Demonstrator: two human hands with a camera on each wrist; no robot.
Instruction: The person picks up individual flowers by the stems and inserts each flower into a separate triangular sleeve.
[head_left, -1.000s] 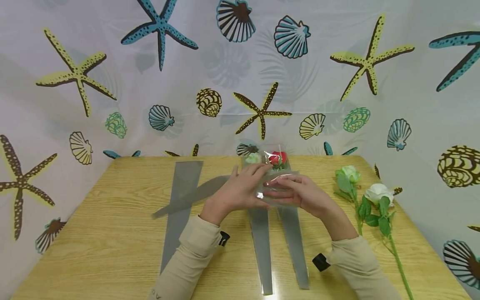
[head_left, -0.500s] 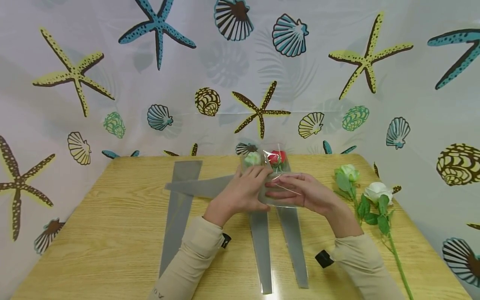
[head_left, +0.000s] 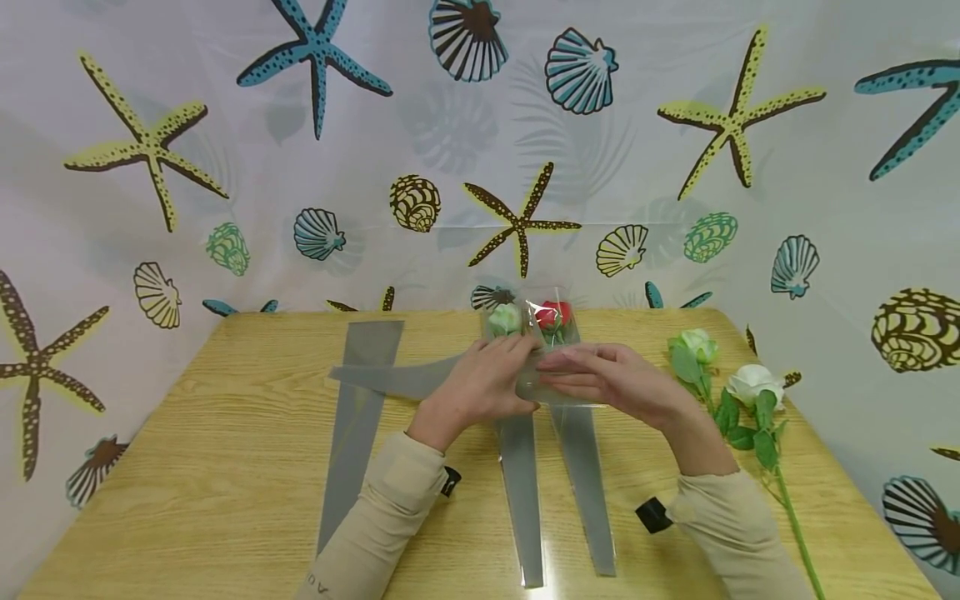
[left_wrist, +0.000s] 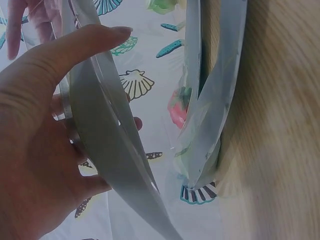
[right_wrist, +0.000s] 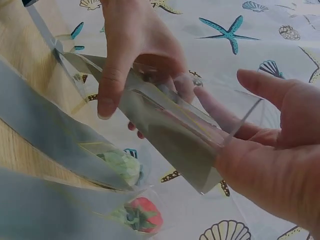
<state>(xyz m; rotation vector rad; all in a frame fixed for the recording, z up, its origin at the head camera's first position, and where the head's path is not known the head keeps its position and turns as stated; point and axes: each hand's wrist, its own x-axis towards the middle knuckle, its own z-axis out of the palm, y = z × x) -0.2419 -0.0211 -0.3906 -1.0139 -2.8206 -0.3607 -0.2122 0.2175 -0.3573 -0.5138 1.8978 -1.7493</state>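
A tapered flower sleeve (head_left: 405,379), grey with a clear mouth, is held level above the table. My left hand (head_left: 480,383) grips it around the middle, thumb on one face and fingers on the other, as the left wrist view shows. The extended fingers of my right hand (right_wrist: 280,135) reach into the mouth of the sleeve (right_wrist: 175,145), with the thumb spread apart outside. Beyond my hands, a pale green rose (head_left: 504,318) and a red rose (head_left: 553,315) lie side by side, each in its own sleeve, tails towards me.
Another flat grey sleeve (head_left: 348,458) lies left of centre, beneath the held one's tail. Two loose roses, one pale green (head_left: 697,346) and one white (head_left: 756,387), lie at the right edge of the wooden table (head_left: 210,467). A patterned cloth (head_left: 360,167) hangs behind.
The held sleeve's tail has swung up from a slant to nearly level. My right hand has shifted slightly right, its fingers still at the sleeve's mouth. My left hand keeps its grip.
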